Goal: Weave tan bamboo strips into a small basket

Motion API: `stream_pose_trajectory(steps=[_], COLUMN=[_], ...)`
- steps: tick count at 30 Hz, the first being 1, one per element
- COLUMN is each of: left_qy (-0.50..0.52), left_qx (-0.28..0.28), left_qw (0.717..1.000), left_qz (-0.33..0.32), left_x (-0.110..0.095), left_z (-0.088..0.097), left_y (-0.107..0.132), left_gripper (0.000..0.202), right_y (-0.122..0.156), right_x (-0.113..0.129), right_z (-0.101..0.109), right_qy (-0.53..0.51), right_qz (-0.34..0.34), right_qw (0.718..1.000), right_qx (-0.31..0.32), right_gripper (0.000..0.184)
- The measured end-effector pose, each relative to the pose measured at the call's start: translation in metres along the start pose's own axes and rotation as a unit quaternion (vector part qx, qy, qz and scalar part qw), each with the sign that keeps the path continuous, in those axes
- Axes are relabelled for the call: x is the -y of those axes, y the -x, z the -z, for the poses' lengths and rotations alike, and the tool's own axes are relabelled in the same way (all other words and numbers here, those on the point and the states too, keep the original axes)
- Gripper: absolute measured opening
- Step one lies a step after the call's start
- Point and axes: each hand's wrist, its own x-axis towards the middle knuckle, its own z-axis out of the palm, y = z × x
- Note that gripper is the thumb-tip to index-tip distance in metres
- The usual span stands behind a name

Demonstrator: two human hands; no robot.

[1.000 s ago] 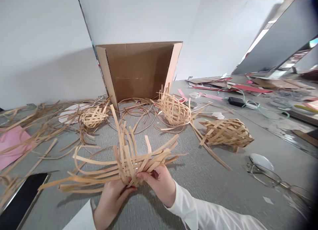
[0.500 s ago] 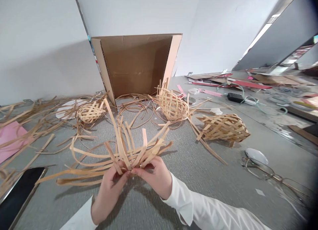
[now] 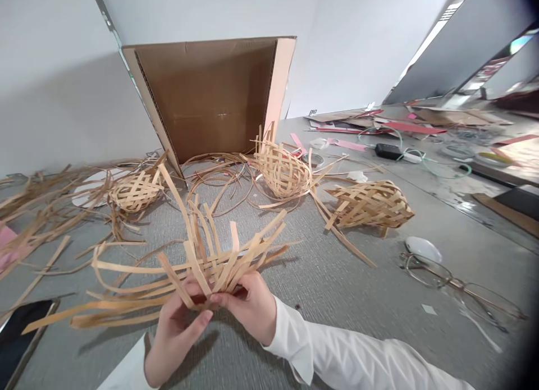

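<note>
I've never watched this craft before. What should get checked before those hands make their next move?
Grip: ok, the left hand and right hand both pinch the woven wooden strips.
Weave under the fingers: cannot tell, they hide it.
Eyeglasses: ok, lying apart to the right.
Black phone or tablet: not ok, a strip tip reaches over it.

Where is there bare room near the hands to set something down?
The widest grey tabletop patch lies right of the right hand, which grips the half-woven piece. The woven basket, eyeglasses and white sleeve border it. A narrower patch sits left of the left hand. It is crowded at far left among loose strips and around the far baskets.
</note>
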Motion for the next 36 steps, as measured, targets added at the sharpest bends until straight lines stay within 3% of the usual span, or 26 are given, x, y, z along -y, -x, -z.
stream_pose_trajectory(steps=[3,8,22,28,33,36], left_qy=[-0.034,-0.06,-0.022,0.051,0.053,0.074], left_qx=[-0.013,-0.031,-0.03,-0.019,-0.037,-0.038], left_qw=[0.999,0.998,0.999,0.998,0.995,0.992], left_qz=[-0.026,-0.007,-0.011,0.014,0.07,0.095], left_x=[-0.001,-0.005,-0.001,-0.002,-0.005,-0.007], left_z=[0.0,-0.002,0.001,-0.002,-0.007,-0.007], left_y=[0.0,0.004,0.009,0.012,0.007,0.003], left_gripper=[0.012,0.012,0.011,0.004,0.008,0.012], right_y=[0.0,0.001,0.001,0.0,-0.001,-0.003], right_x=[-0.002,-0.008,-0.013,-0.016,-0.01,-0.004], right_z=[-0.001,-0.003,-0.003,-0.004,-0.003,0.0], right_qy=[0.007,-0.003,0.008,0.0,0.009,-0.067], right_qz=[0.003,0.042,0.063,-0.012,-0.033,-0.053], right_qw=[1.0,0.999,0.998,1.0,0.999,0.996], right_qx=[0.003,0.006,-0.023,0.009,0.028,0.018], right_gripper=[0.013,0.014,0.019,0.019,0.008,0.021])
